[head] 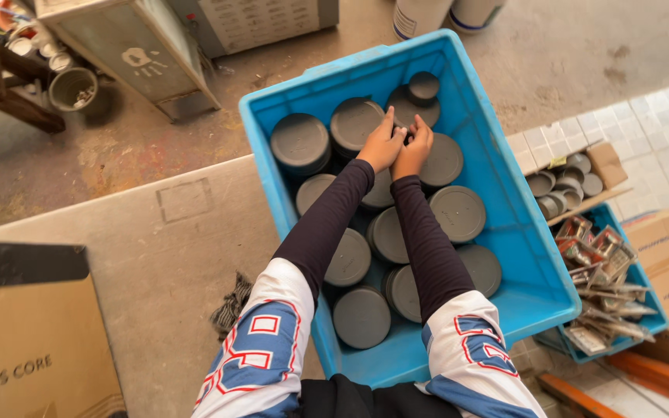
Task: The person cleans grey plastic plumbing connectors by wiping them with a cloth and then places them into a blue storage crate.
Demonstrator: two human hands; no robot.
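A big blue plastic crate (520, 255) stands in front of me, filled with several dark grey round discs (458, 213). Both my arms reach into its far half. My left hand (381, 143) and my right hand (414, 147) are pressed together over one grey disc (406, 114), fingers curled on a small dark part between them. Which hand carries that part is hard to tell. A smaller grey disc (423, 87) lies just beyond the fingertips.
A cardboard box (29, 340) sits at lower left on the grey table (164, 232), with a dark rag (230, 306) near my left elbow. To the right are a carton of grey cups (571, 186), a smaller blue bin (609, 286) of packets, and more cartons.
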